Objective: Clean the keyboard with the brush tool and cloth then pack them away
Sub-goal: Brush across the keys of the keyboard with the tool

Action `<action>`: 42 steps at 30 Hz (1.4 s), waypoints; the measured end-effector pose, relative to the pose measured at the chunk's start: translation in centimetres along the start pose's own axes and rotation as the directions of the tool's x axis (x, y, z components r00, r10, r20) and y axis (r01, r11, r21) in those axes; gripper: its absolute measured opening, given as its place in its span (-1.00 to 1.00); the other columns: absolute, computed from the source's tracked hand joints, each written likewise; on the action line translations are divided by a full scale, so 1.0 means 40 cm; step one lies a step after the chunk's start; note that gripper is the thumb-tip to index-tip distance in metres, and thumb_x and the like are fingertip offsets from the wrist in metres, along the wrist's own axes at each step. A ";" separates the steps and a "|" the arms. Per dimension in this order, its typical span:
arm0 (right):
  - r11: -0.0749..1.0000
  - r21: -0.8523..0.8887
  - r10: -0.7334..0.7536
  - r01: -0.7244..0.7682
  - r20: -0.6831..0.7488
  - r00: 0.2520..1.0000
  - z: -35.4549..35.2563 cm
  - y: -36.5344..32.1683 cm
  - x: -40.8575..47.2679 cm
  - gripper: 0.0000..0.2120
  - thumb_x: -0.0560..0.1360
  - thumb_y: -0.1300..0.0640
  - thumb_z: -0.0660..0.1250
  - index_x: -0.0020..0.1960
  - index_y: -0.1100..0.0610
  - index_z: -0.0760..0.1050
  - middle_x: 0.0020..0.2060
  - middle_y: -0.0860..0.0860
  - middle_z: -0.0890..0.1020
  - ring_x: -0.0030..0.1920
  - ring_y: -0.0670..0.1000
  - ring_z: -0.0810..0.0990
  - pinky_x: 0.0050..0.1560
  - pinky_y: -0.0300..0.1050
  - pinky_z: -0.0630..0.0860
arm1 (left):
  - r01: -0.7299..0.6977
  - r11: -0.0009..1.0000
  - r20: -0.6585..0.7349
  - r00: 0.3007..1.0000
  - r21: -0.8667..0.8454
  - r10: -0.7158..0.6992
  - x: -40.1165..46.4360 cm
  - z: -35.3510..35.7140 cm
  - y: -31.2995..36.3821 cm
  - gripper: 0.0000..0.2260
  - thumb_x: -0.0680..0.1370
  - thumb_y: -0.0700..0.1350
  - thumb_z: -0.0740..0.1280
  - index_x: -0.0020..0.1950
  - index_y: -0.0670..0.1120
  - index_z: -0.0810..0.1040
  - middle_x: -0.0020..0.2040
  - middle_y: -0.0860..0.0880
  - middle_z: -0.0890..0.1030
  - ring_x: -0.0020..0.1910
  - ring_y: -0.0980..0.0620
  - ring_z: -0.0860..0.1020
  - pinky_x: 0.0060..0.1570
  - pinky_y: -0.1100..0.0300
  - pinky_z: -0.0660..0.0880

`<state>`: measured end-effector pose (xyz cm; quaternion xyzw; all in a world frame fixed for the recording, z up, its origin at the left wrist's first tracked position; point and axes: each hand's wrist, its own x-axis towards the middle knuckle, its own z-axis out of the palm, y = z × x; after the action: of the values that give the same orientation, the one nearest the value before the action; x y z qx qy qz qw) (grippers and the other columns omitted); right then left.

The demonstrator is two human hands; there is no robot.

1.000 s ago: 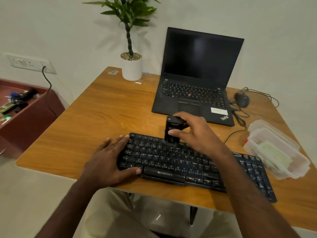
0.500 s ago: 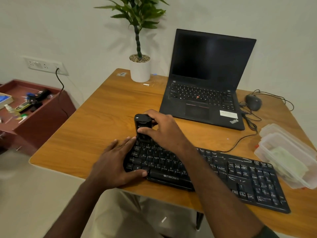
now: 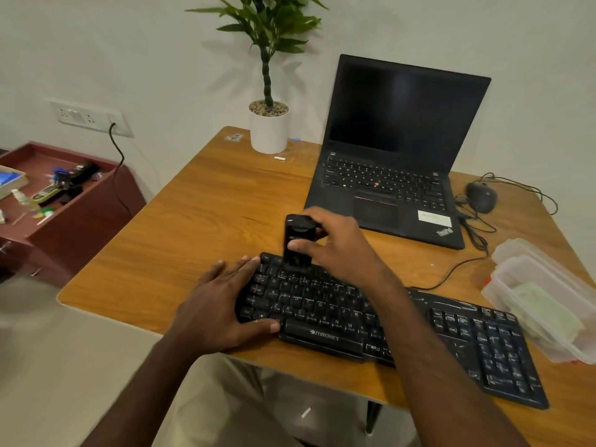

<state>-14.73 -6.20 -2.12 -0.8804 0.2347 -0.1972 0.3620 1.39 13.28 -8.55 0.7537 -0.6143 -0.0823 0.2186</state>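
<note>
Your right hand [image 3: 335,250] has its fingers [image 3: 298,245] closed around the black brush tool [image 3: 297,243], which stands upright with its lower end on the top key rows at the upper left corner of the black keyboard [image 3: 371,321], in the lower middle of the frame. Your left hand [image 3: 222,304] lies flat, fingers spread and holding nothing, pressing on the keyboard's left end.

Brushing looks to be the step in hand. Keep that left palm down so the keyboard cannot slide on the table [image 3: 200,227]. Hold the tool upright, press lightly, and work along one row at a time toward the number pad at the lower right, so the loosened dust travels one way. Sweep it off the near edge, away from the laptop [image 3: 387,175].

The clear plastic box [image 3: 545,304] waits at the right edge; something pale green lies inside, probably the cloth.
</note>
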 end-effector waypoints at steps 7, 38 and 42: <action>0.995 0.052 -0.085 0.085 -0.007 0.996 0.080 -0.049 0.032 -0.68 0.54 -0.01 0.47 0.25 0.01 0.54 0.06 -0.06 0.68 0.08 -0.01 0.62 0.06 -0.06 0.57 | 0.022 1.000 -0.001 1.000 0.001 -0.022 -0.004 0.000 -0.001 0.07 0.31 0.64 0.14 0.63 0.00 0.09 0.57 -0.02 0.25 0.52 0.22 0.11 0.56 0.14 -0.06; 0.986 0.152 0.080 -0.073 -0.042 0.996 -0.148 0.089 -0.151 -0.75 0.56 0.19 0.46 0.22 0.09 0.54 0.02 -0.04 0.64 0.05 -0.13 0.62 0.03 -0.33 0.52 | -0.022 1.000 -0.010 1.000 0.007 0.022 0.002 0.015 -0.014 0.07 0.31 0.64 0.12 0.62 -0.02 0.11 0.57 0.00 0.26 0.52 0.23 0.12 0.57 0.05 -0.01; 0.987 0.134 0.103 -0.093 -0.068 0.992 -0.200 0.105 -0.196 -0.75 0.54 0.18 0.47 0.20 0.06 0.55 -0.01 -0.06 0.63 0.02 -0.12 0.62 0.03 -0.28 0.54 | -0.023 1.000 -0.021 1.000 -0.001 0.023 0.002 0.016 -0.016 0.07 0.31 0.64 0.12 0.62 -0.03 0.13 0.56 -0.02 0.27 0.52 0.21 0.14 0.57 0.03 0.01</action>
<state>-26.36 -8.84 -1.27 -0.8342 0.2778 -0.2266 0.4190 1.72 13.16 -9.38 0.7473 -0.6206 -0.0721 0.2265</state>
